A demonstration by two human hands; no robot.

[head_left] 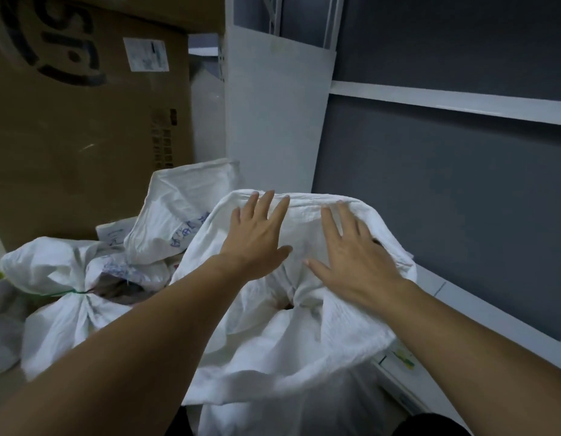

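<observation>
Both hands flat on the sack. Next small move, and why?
Probably curl the fingers over the far fold of the sack and grip it: left hand and right hand lie open on the cloth, fingertips at that edge, holding nothing.

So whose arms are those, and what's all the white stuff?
Those arms belong to a person wearing a camera on their head, so you see what they see, looking down. Their left hand and right hand are spread flat, fingers straight, against the folded-over top of a big white woven sack. Neither hand grips anything. To the left lie a tied sack closed with a green tie and a sack with blue writing. A large cardboard box stands behind them.
</observation>
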